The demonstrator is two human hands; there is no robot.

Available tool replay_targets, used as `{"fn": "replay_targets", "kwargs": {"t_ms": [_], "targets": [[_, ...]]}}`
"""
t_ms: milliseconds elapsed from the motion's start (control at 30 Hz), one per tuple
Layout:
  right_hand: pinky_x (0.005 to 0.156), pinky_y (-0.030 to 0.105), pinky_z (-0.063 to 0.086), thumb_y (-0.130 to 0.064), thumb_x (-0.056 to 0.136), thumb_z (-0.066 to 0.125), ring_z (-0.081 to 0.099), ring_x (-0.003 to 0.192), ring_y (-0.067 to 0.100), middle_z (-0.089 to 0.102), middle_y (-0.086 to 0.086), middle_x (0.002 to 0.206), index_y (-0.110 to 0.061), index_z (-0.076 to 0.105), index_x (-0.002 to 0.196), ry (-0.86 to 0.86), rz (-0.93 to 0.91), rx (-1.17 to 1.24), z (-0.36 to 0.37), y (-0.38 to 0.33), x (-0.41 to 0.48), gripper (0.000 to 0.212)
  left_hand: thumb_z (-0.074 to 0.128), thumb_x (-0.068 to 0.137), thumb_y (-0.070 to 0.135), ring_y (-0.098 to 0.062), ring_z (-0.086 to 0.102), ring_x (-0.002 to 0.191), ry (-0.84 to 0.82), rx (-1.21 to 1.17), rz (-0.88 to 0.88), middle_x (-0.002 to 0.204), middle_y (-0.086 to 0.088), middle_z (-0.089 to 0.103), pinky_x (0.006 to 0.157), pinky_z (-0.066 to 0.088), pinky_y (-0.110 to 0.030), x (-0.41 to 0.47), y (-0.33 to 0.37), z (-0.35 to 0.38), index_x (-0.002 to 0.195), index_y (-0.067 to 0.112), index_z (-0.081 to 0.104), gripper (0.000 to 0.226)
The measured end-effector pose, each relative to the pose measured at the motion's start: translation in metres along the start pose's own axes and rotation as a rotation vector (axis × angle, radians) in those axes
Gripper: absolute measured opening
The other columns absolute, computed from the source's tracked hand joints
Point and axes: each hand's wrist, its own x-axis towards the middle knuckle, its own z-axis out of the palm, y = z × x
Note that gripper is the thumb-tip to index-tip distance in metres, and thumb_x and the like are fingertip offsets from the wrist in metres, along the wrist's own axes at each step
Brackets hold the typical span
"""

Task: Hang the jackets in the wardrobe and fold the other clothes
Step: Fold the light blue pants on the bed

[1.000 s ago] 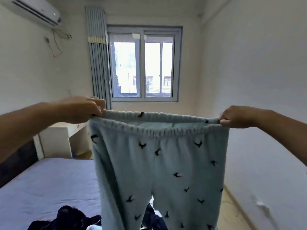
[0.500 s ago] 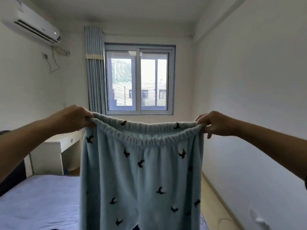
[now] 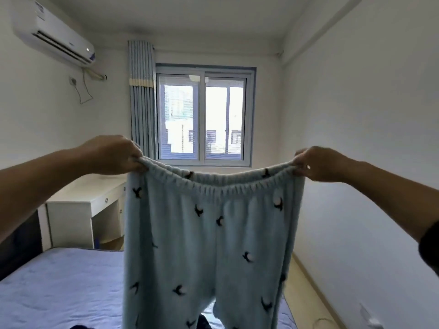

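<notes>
Fingers point(image 3: 135, 159) of left hand point(image 3: 114, 155) curl round one waistband corner of the pale blue bird-print trousers point(image 3: 209, 238), tips buried in fabric. Trousers hang spread mid-air above the bed point(image 3: 59, 281), legs cut off at frame bottom. Dark item point(image 3: 202, 322) behind them is mostly hidden. Right hand point(image 3: 319, 163) pinches the opposite corner.
</notes>
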Motion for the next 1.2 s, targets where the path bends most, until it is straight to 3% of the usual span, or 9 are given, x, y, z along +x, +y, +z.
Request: {"fn": "replay_targets", "kwargs": {"t_ms": [100,267,400,500,633,867,1000,1133,1200], "targets": [[0.069,0.036,0.047,-0.010,0.088,0.059,0.056,0.071,0.026,0.058,0.002,0.080,-0.013,0.053,0.064,0.146,0.001,0.086,-0.001,-0.003,0.003,0.026,0.066,0.087,0.035,-0.004,0.053,0.052,0.188,-0.021,0.072,0.061,0.011,0.057,0.051,0.040,-0.020,0.009,0.004,0.000,0.069,0.021,0.066,0.023],[0.067,0.024,0.036,-0.009,0.092,0.055,0.051,0.072,0.018,0.049,-0.006,0.074,-0.022,0.046,0.065,-0.111,-0.032,0.054,0.020,0.000,-0.008,0.031,0.080,0.073,0.028,0.004,0.045,0.037,0.232,-0.134,0.138,0.045,0.023,0.042,0.049,0.040,-0.004,0.007,0.015,0.010,0.061,0.027,0.059,0.024],[0.060,0.012,0.035,-0.006,0.081,0.061,0.049,0.066,0.012,0.054,-0.003,0.073,-0.013,0.057,0.066,-0.168,-0.088,0.091,0.028,0.000,-0.021,0.017,0.079,0.072,0.040,0.001,0.047,0.043,0.237,-0.095,0.083,0.047,0.018,0.047,0.045,0.029,-0.010,0.012,0.020,0.023,0.059,0.023,0.059,0.030],[0.053,0.012,0.031,-0.025,0.078,0.063,0.043,0.058,0.004,0.049,-0.010,0.071,-0.026,0.043,0.060,-0.255,-0.123,-0.012,0.033,-0.008,-0.028,0.027,0.071,0.078,0.045,-0.003,0.047,0.043,0.253,-0.078,0.028,0.047,0.012,0.049,0.046,0.026,-0.013,0.017,0.023,0.028,0.058,0.020,0.057,0.035],[0.053,0.022,0.030,-0.050,0.089,0.049,0.041,0.060,0.005,0.047,-0.013,0.078,-0.025,0.058,0.071,-0.244,-0.128,-0.335,0.047,-0.009,-0.030,0.031,0.067,0.084,0.042,-0.006,0.047,0.046,0.240,-0.061,0.022,0.053,0.005,0.052,0.047,0.025,-0.015,0.025,0.031,0.035,0.056,0.021,0.052,0.037],[0.056,0.029,0.046,-0.005,0.090,0.057,0.056,0.057,0.020,0.063,0.011,0.067,0.000,0.065,0.068,-0.057,0.012,0.388,0.046,-0.004,-0.034,0.024,0.071,0.080,0.013,-0.003,0.040,0.044,0.299,-0.109,0.141,0.051,0.009,0.043,0.048,0.026,-0.012,0.024,0.032,0.039,0.051,0.032,0.033,0.052],[0.050,0.018,0.033,-0.002,0.088,0.060,0.040,0.053,0.009,0.048,0.002,0.056,-0.005,0.058,0.061,0.291,0.229,0.709,0.033,0.011,-0.025,0.027,0.077,0.075,0.008,0.001,0.036,0.039,0.386,-0.154,0.151,0.048,0.019,0.036,0.040,0.028,-0.009,0.023,0.023,0.023,0.056,0.035,0.034,0.054],[0.051,0.023,0.033,-0.009,0.086,0.057,0.043,0.057,0.014,0.049,-0.001,0.058,-0.015,0.048,0.060,0.151,0.280,0.472,0.017,0.019,-0.006,0.029,0.073,0.081,0.022,-0.002,0.043,0.047,0.277,-0.112,-0.010,0.050,0.014,0.043,0.046,0.028,-0.017,0.035,0.012,0.012,0.054,0.030,0.040,0.044],[0.052,0.028,0.032,-0.013,0.084,0.059,0.041,0.056,0.014,0.046,-0.002,0.056,-0.018,0.044,0.057,0.209,0.307,0.470,0.009,0.017,0.002,0.031,0.072,0.081,0.024,-0.001,0.045,0.049,0.255,-0.130,-0.047,0.051,0.014,0.046,0.047,0.027,-0.018,0.041,0.017,0.013,0.053,0.031,0.042,0.042]]}}
